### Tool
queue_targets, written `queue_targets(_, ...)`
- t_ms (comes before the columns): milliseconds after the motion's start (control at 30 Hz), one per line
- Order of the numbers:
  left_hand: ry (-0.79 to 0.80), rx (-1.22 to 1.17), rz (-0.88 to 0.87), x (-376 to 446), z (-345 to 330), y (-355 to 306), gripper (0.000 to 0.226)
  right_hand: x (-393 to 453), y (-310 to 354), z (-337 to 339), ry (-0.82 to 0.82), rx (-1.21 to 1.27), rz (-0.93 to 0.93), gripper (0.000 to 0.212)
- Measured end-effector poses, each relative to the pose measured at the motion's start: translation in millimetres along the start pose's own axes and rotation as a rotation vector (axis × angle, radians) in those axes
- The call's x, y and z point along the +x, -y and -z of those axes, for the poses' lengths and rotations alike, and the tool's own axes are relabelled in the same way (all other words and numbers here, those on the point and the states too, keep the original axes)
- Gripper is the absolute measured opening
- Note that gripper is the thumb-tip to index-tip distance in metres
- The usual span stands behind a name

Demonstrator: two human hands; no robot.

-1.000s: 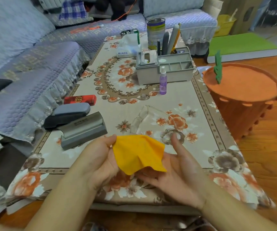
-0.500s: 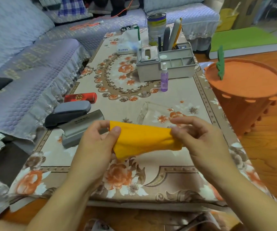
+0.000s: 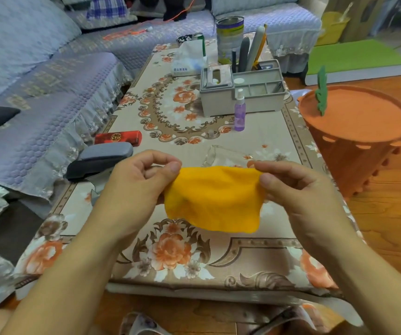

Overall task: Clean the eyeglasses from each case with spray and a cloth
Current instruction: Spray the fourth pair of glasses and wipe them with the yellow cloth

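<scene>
Head view shows us holding the yellow cloth (image 3: 212, 198) up over the near end of the table (image 3: 262, 141), our left hand (image 3: 134, 187) pinching its left top corner and our right hand (image 3: 296, 187) pinching the right one, so the fabric hangs spread flat between them, probably to open it out ready for wiping. Just beyond our right hand lie the clear-framed eyeglasses (image 3: 228, 157) on the table, within easy reach. Further beyond it stands the purple spray bottle (image 3: 239, 110), upright against the grey organiser (image 3: 243, 93). Beyond our left hand the cases wait in a cluster at the table's edge: a red case (image 3: 118, 137), a grey case (image 3: 107, 151) and a black case (image 3: 86, 166).
</scene>
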State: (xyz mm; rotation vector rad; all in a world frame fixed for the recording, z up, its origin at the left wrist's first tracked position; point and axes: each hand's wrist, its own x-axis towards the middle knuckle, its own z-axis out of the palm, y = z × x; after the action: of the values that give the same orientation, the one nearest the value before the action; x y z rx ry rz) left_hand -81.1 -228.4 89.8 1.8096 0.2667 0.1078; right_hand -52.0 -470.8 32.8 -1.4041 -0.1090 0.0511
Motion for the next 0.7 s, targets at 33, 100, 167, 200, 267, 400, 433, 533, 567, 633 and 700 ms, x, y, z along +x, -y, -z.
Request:
queue_targets(33, 0.034, -0.003, 0.013, 1, 2, -2, 0.01, 1, 2, 0, -0.029, -0.03, 0.032, 0.021)
queue_targets(100, 0.073, 0.011, 0.01, 1, 6, -3, 0.012, 1, 6, 0, -0.071, -0.087, 0.085, 0.024)
queue_targets(167, 0.044, 0.092, -0.04, -1, 7, -3, 0.014, 1, 9, 2, -0.094, -0.168, 0.116, 0.029)
queue_targets(200, 0.021, 0.135, -0.069, -2, 7, -2, 0.014, 0, 10, 2, -0.097, -0.213, 0.125, 0.031)
queue_targets(267, -0.015, 0.175, -0.105, -5, 7, -2, 0.014, -2, 12, 2, -0.091, -0.298, 0.144, 0.032)
queue_targets(400, -0.018, 0.106, -0.115, -7, 6, 1, 0.015, 1, 14, 5, -0.091, -0.341, 0.163, 0.026)
queue_targets(433, -0.018, 0.09, -0.12, -8, 6, 1, 0.016, 3, 14, 6, -0.074, -0.337, 0.157, 0.027)
queue_targets(533, -0.039, 0.15, -0.149, -8, 8, 4, 0.017, 3, 20, 9, -0.034, -0.403, 0.148, 0.024)
queue_targets(567, -0.053, 0.203, -0.165, -8, 8, 4, 0.017, 2, 22, 9, -0.027, -0.44, 0.155, 0.023)
queue_targets(633, -0.079, 0.322, -0.211, -10, 9, 3, 0.016, 1, 25, 9, -0.015, -0.518, 0.18, 0.018)
queue_targets(700, -0.053, 0.435, -0.257, -15, 10, -4, 0.012, 0, 30, 10, -0.001, -0.602, 0.228, 0.016)
